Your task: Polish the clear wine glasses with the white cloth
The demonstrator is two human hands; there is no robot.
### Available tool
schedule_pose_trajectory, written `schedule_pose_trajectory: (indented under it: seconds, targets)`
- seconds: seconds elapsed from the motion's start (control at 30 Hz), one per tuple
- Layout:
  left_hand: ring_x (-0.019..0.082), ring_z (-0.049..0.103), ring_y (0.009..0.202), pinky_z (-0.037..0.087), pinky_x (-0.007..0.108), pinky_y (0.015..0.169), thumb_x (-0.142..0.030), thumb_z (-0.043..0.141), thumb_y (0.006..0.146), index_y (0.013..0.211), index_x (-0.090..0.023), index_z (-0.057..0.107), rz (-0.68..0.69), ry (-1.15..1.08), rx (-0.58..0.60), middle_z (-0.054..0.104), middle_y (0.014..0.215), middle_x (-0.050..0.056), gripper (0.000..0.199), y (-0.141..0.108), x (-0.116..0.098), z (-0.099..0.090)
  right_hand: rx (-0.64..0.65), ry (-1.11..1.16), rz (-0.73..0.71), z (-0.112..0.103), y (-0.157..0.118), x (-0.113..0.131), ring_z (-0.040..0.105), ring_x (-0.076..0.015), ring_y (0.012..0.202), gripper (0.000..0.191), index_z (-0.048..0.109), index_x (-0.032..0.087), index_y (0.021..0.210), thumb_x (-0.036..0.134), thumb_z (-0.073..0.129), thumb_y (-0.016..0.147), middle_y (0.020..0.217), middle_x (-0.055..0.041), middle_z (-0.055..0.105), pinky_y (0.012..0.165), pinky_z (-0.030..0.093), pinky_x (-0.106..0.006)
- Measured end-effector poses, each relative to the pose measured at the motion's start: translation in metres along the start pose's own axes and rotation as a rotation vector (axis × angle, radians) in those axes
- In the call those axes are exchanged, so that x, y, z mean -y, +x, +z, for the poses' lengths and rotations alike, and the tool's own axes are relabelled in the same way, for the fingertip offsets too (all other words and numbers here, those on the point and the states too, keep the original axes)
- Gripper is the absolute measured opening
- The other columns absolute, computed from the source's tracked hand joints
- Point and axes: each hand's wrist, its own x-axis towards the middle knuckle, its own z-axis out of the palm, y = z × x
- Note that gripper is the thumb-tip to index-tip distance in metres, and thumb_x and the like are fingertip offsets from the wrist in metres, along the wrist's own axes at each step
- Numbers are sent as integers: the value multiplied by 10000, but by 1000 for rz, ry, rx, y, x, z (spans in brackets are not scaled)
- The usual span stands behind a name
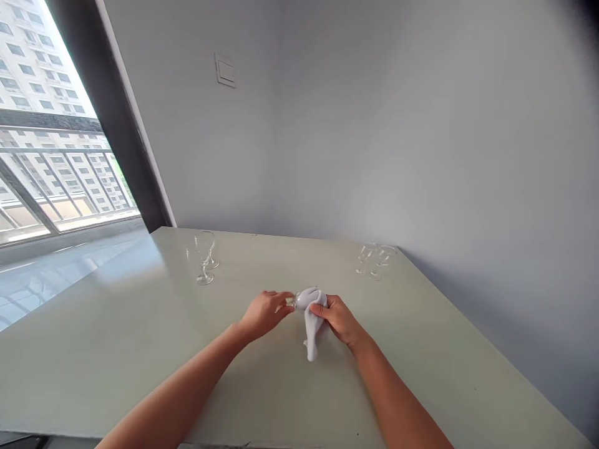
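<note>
Above the middle of the table, my left hand [267,313] pinches a small clear stemmed glass [294,302] by its foot end. The glass lies sideways, its bowl pointing right. A white cloth [312,318] fills and partly wraps the bowl, hiding much of it, and one end of the cloth hangs down toward the tabletop. My right hand [340,319] is closed on the cloth at the bowl's rim, thumb on top; its other fingers are mostly hidden behind.
Stemmed glasses [204,259] stand upright at the table's back left. Two more glasses [367,254] stand at the back right. The pale glossy table [116,349] meets grey walls behind and on the right. A window with a railing [60,168] is at the left.
</note>
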Motion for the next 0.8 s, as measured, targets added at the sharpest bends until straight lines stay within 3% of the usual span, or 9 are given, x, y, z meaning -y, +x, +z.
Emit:
schedule_pose_trajectory:
  seconds: [0.07,0.17,0.23,0.4,0.47,0.57,0.63,0.73,0.8]
  targets:
    - [189,521,823,368,351,783,-437,445,812,1019,-210,568,75,231,-215,622,811,66,331,2,3,6,-120,110,23,7,6,-8,474,-107,470,324,594,139,678,449,675,631,534,17,523,458,375,-239]
    - [181,506,764,361,345,759,-432,460,806,948,-204,599,94,276,-234,605,707,54,302,3,10,8,-36,101,33,12,5,-8,499,-122,488,340,606,138,743,453,670,633,571,3,545,449,391,-245]
    - [141,488,658,378,281,663,-467,470,788,904,-202,607,24,94,-136,580,645,20,320,3,12,6,86,-18,18,9,-2,0,518,-131,536,328,623,131,775,412,691,621,612,-6,565,481,401,-247]
    - [91,456,518,367,210,507,-529,346,819,704,-142,584,-29,-388,369,536,563,-1,469,2,9,3,225,-205,-8,-5,-14,18,492,-118,564,275,625,125,677,384,695,617,595,7,543,522,388,-238]
    - [105,488,562,387,229,561,-511,308,841,739,-150,599,-9,-260,247,575,611,17,475,2,6,6,158,-176,-11,-5,-11,15,488,-117,543,295,624,123,669,402,698,609,577,8,538,510,381,-239]
    - [167,532,767,383,310,742,-483,386,828,976,-196,591,93,154,-177,622,780,57,382,2,5,11,-25,-35,-8,4,-2,4,491,-120,515,320,622,131,699,431,690,613,562,7,541,490,378,-244]
    - [187,524,826,355,339,788,-456,427,821,1053,-206,563,167,335,-317,618,801,72,367,2,7,12,-78,53,-16,10,1,-3,488,-117,512,314,616,138,705,436,680,628,557,11,535,494,378,-245]
    - [155,508,693,358,291,693,-455,410,830,914,-197,613,146,287,-276,584,668,44,339,2,10,10,-6,11,-46,12,0,-3,497,-121,558,304,628,133,749,408,686,633,596,6,545,532,389,-251]
    - [123,470,603,348,249,604,-495,413,813,761,-181,616,60,60,-124,544,601,16,377,2,11,6,75,-104,-57,7,-4,3,502,-130,594,309,640,126,787,387,691,630,629,-3,554,557,391,-259]
